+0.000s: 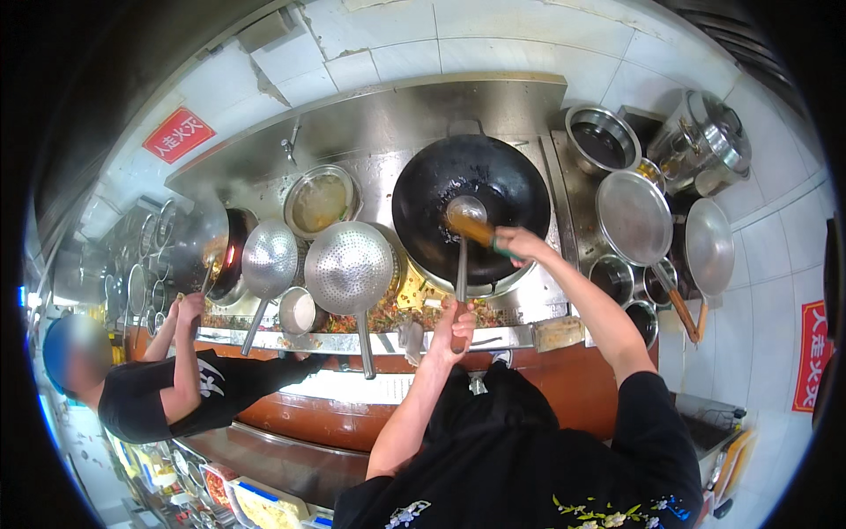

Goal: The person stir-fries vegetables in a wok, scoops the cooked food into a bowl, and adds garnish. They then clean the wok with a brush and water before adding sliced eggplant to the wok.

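Note:
My left hand (456, 327) is closed around the wooden handle of a metal ladle (462, 258), whose round bowl rests over the middle of a large black wok (423, 178). My right hand (522, 244) grips the green end of a wok brush (472, 230), its yellow-brown bristles blurred over the ladle bowl. Inside the wok, a few wet patches shine around the bowl.
Perforated metal strainers (349, 268) and a bowl of cloudy liquid (319, 202) are left of the wok. Food scraps (390, 314) litter the stove's front gutter. Pots and long-handled pans (634, 218) stand right. A co-worker (152, 397) works over another wok at left.

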Motion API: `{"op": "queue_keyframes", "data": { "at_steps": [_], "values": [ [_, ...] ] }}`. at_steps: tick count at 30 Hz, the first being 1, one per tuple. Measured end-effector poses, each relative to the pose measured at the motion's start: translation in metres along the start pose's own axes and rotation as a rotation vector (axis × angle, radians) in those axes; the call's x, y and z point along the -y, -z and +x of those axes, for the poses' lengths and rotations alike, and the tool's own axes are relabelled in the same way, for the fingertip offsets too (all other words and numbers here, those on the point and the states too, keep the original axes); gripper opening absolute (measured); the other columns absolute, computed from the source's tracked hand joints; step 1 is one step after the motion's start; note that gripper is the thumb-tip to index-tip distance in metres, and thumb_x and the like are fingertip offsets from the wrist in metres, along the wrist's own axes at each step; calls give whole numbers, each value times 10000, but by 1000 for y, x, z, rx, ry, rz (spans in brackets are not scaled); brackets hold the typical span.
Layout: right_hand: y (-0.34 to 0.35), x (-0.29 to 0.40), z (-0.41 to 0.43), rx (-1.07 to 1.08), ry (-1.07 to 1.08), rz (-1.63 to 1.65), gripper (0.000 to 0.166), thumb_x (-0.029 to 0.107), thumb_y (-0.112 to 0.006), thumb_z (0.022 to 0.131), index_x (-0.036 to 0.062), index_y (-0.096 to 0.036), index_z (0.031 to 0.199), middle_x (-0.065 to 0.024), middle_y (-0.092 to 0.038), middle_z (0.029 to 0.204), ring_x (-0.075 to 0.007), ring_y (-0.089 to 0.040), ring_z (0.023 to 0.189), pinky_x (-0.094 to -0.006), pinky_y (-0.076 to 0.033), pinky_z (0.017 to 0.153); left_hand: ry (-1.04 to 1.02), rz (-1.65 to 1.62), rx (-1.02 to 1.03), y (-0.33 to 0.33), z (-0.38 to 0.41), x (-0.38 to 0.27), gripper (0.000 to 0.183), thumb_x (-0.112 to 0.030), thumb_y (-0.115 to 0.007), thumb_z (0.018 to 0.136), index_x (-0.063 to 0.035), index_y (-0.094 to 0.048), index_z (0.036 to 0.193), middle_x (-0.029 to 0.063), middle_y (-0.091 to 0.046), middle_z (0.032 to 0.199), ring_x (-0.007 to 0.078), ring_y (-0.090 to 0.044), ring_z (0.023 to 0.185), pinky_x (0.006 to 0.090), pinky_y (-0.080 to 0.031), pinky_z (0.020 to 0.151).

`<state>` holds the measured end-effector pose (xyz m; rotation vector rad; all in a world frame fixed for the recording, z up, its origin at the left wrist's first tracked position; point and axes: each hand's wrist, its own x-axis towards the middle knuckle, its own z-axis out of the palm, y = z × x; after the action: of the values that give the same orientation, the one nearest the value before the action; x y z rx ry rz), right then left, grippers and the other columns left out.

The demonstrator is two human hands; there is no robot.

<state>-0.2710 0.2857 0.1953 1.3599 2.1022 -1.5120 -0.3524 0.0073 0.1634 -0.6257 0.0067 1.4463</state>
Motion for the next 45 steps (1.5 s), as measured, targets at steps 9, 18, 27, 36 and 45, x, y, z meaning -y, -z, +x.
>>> {"op": "queue_keyframes", "data": {
  "at_steps": [9, 18, 27, 36, 45],
  "values": [
    [7, 18, 20, -107, 88, -451, 493, 325, -574, 874, 234, -487, 1350, -219, -677, 966, -332, -670, 890, -441, -558, 724, -58, 14, -43, -18, -16, -8, 356, -305, -462, 1001, 39, -506, 1078, 26, -444, 734, 63, -418, 517, 175, -356, 400],
    [-22, -15, -20, -40, 249, -161, 504, 306, -562, 899, 131, -486, 1365, -140, -562, 1301, -209, -649, 540, -334, -545, 589, -329, 963, -435, -1, -15, -44, 328, -341, -412, 1015, -48, -535, 934, -7, -497, 687, 65, -420, 515, 184, -352, 428],
    [3, -33, -19, -338, 223, -536, 531, 339, -556, 898, 174, -448, 1391, -198, -693, 903, -352, -678, 746, -429, -560, 713, -645, 2408, -843, 2, -13, -33, 370, -342, -452, 958, 4, -550, 1046, 290, -631, 805, 464, -616, 796, 546, -475, 722],
    [-2, 7, -63, -306, 139, -286, 566, 345, -565, 902, 192, -406, 1423, -174, -674, 1065, -317, -679, 740, -401, -545, 728, -447, 1334, -569, 13, -18, -41, 420, -397, -371, 1016, -20, -537, 937, 6, -484, 634, 85, -416, 481, 237, -392, 423],
    [-10, -14, -54, -346, 416, -193, 550, 355, -551, 899, 202, -418, 1411, -187, -684, 951, -317, -675, 763, -399, -551, 706, 46, -283, 133, 5, -21, -20, 257, -166, -427, 1002, 79, -432, 1079, 19, -430, 707, 67, -430, 492, 189, -415, 415]
  ]
}}
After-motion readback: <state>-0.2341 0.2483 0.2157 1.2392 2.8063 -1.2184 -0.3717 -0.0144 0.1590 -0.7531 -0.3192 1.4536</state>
